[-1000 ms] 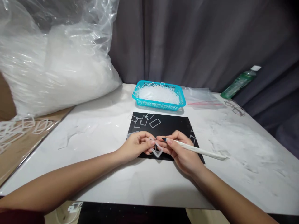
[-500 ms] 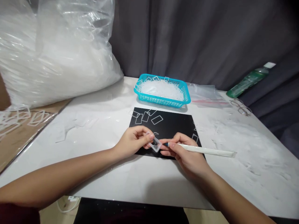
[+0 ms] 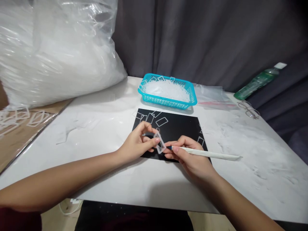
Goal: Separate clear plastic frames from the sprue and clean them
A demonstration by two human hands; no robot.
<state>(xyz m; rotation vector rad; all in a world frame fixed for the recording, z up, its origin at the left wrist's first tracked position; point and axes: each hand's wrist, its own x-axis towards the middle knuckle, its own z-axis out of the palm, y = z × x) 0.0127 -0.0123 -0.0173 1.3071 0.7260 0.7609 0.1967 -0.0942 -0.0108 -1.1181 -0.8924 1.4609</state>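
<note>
Over a black mat [image 3: 181, 128], my left hand [image 3: 141, 141] pinches a small translucent rectangular plastic frame [image 3: 160, 147] between thumb and fingers. My right hand [image 3: 190, 154] grips a white-wrapped, pen-like craft knife [image 3: 211, 154] whose dark tip end points left. That tip end is close to the frame's right edge; whether they touch I cannot tell. Several thin rectangular frames [image 3: 161, 121] lie on the mat's upper left, and a few more lie at its right edge.
Behind the mat stands a blue basket [image 3: 168, 102] full of small white pieces. A big clear plastic bag [image 3: 60, 57] fills the back left, near cardboard [image 3: 29, 134] with loose frames. At the back right are flat plastic bags [image 3: 211, 94], a green bottle [image 3: 260, 82] and glasses [image 3: 250, 109].
The frame in my left hand has been turned to a steeper angle, and the left fingers have shifted up along it. My right hand with the knife has barely moved.
</note>
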